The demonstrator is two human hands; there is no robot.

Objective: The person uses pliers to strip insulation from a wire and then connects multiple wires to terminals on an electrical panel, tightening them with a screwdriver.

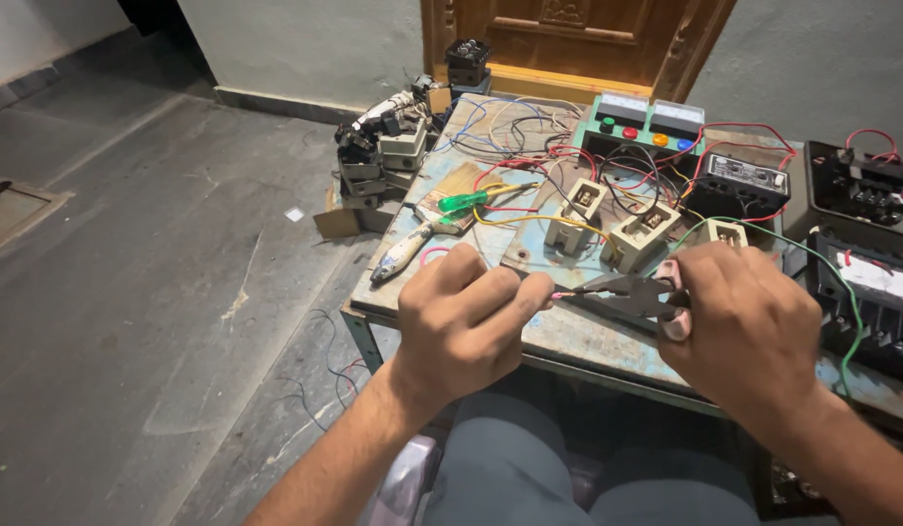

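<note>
My left hand [466, 326] pinches the end of a thin red wire [560, 293] over the near edge of a worn blue metal table [568, 336]. My right hand [738, 326] grips black pliers [622, 290], whose jaws point left and meet the wire's tip. Both hands hover just above the tabletop, close together.
On the table lie a green-handled screwdriver [468, 201], a paintbrush [405, 251], three cream ceramic fuse holders [576, 211], tangled coloured wires [529, 136], a green meter panel [646, 122] and black switchgear [865, 185]. Electrical parts [378, 161] are stacked at the left; a wooden door [578, 39] stands behind.
</note>
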